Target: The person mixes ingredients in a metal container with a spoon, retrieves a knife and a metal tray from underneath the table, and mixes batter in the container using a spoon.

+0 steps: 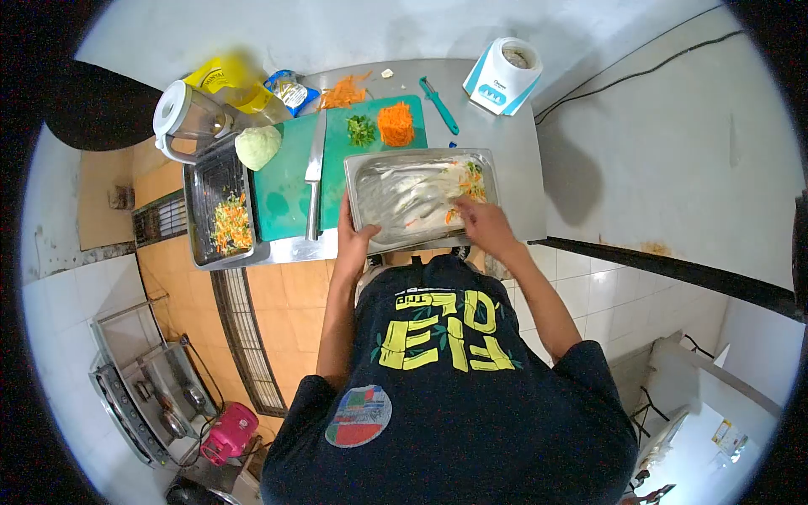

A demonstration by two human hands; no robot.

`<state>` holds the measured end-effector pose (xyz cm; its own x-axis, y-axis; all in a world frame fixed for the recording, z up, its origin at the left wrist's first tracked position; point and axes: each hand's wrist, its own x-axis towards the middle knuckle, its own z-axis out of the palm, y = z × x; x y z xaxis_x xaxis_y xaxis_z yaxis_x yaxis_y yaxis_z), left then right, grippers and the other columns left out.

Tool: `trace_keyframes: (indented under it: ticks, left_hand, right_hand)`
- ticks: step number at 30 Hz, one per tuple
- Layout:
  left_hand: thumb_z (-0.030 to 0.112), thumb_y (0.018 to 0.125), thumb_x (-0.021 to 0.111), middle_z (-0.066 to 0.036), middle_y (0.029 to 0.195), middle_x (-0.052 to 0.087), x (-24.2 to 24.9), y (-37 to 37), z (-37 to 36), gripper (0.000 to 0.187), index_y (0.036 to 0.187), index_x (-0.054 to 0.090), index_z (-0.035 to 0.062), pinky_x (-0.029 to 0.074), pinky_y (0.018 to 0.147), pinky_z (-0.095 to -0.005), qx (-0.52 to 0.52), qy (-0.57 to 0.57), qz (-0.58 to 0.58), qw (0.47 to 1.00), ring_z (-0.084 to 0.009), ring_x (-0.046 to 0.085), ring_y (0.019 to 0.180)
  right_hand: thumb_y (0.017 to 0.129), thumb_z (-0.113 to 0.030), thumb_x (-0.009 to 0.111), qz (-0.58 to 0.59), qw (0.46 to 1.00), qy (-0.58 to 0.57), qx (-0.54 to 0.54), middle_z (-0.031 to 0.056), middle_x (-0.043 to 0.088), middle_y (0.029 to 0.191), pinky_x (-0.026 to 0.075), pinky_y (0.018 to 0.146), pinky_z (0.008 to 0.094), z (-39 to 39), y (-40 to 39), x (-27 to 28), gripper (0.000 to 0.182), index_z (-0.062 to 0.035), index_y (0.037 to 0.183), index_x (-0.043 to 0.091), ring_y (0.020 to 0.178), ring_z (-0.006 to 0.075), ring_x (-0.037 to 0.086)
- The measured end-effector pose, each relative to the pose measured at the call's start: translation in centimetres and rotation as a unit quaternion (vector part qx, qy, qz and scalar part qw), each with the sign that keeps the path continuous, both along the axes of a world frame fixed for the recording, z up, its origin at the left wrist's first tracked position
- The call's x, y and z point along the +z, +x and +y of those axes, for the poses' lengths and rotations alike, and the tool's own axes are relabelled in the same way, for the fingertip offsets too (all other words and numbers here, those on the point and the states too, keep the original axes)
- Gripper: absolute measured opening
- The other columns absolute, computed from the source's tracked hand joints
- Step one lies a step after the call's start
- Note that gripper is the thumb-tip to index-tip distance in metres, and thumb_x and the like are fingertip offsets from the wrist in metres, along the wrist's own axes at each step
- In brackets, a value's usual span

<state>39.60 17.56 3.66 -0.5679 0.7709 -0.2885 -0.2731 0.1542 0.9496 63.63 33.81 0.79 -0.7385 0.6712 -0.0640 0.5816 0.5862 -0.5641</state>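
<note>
The steel tray sits at the bench's near edge, smeared with pale batter and vegetable shreds at its right end. It looks stiff, light and slick when wet; its rolled rim gives the surest grip. The left hand clasps the near-left rim; the right hand reaches inside with fingers loosely curled on the shreds. Beside it lie a green board, a knife and grated carrot.

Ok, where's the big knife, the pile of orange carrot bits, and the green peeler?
knife (314,172), head view, on the flat of the blade.
carrot pile (396,124), head view, middle of the heap.
peeler (442,108), head view, middle of the handle.
</note>
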Motion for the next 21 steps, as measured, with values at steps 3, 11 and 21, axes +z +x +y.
trace_keyframes:
  ticks: [3,11,21]
  left_hand:
    - [-0.010,0.072,0.054,-0.020,0.149,0.044,-0.2,0.0,0.1,0.092,0.158,0.023,0.0036,0.037,0.111,-0.0364,0.021,-0.009,-0.037,0.999,-0.0287,0.047,0.133]
    - [-0.004,0.081,0.050,-0.020,0.152,0.040,-3.2,-0.4,-0.3,0.081,0.158,0.023,0.0013,0.035,0.111,-0.0357,0.045,-0.029,-0.090,0.994,-0.0286,0.045,0.134]
    - [-0.003,0.079,0.052,-0.017,0.137,0.053,-2.9,-1.0,-0.3,0.072,0.150,0.038,0.0007,0.040,0.105,-0.0343,0.038,-0.023,0.000,0.999,-0.0260,0.053,0.122]
  right_hand:
    - [0.098,-0.013,0.052,-0.046,0.998,0.030,-0.044,0.0216,0.069,0.085,0.054,0.071,0.0515,4.4,3.6,-2.6,0.034,-0.0180,0.130,0.059,0.078,0.0403,0.068]
    - [0.096,-0.009,0.050,-0.220,0.972,0.073,0.024,0.0198,0.070,0.085,0.056,0.071,0.0506,7.1,4.1,0.7,0.041,-0.0197,0.135,0.055,0.081,0.0413,0.069]
    - [0.097,-0.014,0.052,-0.253,0.961,-0.014,0.107,0.0226,0.070,0.102,0.054,0.083,0.0521,8.3,3.3,3.7,0.024,-0.0161,0.119,0.062,0.091,0.0422,0.068]
